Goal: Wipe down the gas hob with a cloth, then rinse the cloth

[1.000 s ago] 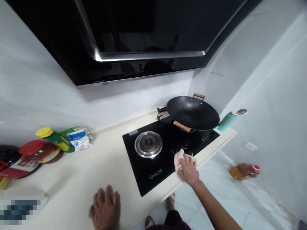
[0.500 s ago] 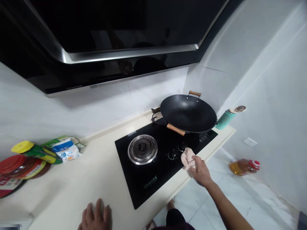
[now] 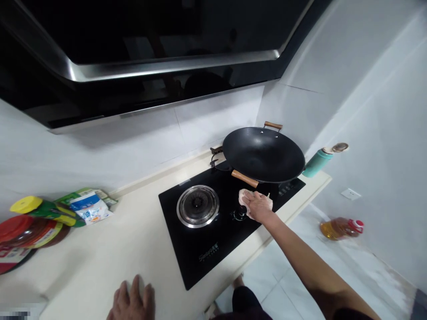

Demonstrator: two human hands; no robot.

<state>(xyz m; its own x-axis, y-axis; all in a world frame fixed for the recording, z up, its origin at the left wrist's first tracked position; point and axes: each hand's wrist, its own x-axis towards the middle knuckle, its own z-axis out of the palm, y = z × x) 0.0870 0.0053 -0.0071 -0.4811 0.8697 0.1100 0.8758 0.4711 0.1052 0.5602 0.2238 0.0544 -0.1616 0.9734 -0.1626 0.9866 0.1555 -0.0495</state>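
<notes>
My right hand (image 3: 259, 207) presses a pale pink cloth (image 3: 245, 195) onto the black glass gas hob (image 3: 213, 242), over the control knobs. One knob (image 3: 239, 213) shows at the cloth's left edge; the other is covered. Just behind the hand a black wok (image 3: 263, 153) with wooden handles rests on the right burner. The left burner (image 3: 198, 206) is bare, ringed with shiny metal. My left hand (image 3: 131, 300) lies with fingers apart on the cream countertop (image 3: 140, 231), left of the hob, holding nothing.
A range hood (image 3: 160, 69) hangs low above the hob. On the left lie a yellow-capped green bottle (image 3: 46, 211), a red-lidded jar (image 3: 33, 231) and seasoning packets (image 3: 90, 206). A teal bottle (image 3: 317, 163) stands at the right end; an oil jug (image 3: 340, 228) lies on the floor.
My right hand has carried the cloth from the hob's front edge back and left onto the knobs, and now lies flatter over it. My left hand has stayed put.
</notes>
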